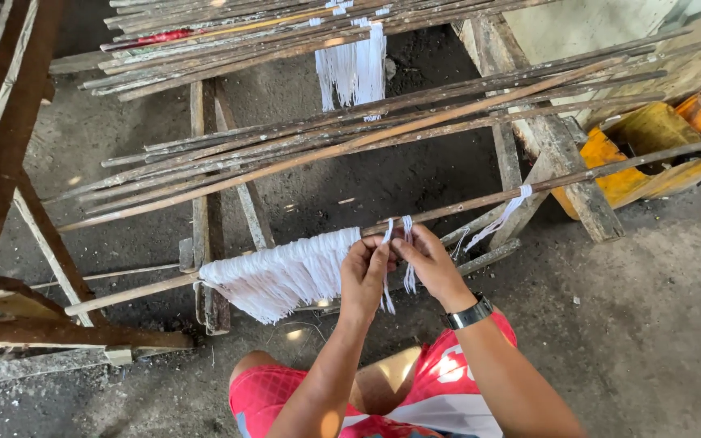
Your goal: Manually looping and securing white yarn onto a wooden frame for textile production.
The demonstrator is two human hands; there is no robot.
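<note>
Head view, items listed from nearest outward.

Person's legs: red shorts [448,381] and a bare knee at the bottom edge, seated or crouched over a dark concrete floor [651,324].

Right hand [430,264]: black wristwatch [469,313] on the wrist; fingers pinched on a white string [410,276] that hangs from the stick.

Left hand [364,272]: close beside the right hand, nearly touching it, fingers closed on a second white strand [386,294] that dangles below the palm. Whether the two hands hold one looped length or two separate pieces is hard to tell from here.

Working stick [464,203]: long thin wooden rod that runs from lower left to upper right, just above both hands, resting across the wooden trestle.

Hung fringe [281,276]: dense row of white strings already draped over the working stick, just left of the left hand. A single knotted white strand [505,212] hangs farther right on the same stick.

Wooden trestle [204,211]: rough, blackened uprights and rails under the sticks.

Middle bundle of bare sticks [350,138]: many rods lying side by side above the working stick.

Yellow container [651,146]: stained tub at right, on the floor beyond the trestle leg.

Far bundle of sticks [245,32]: at the top, with a smaller white fringe [354,69] hanging from it.
</note>
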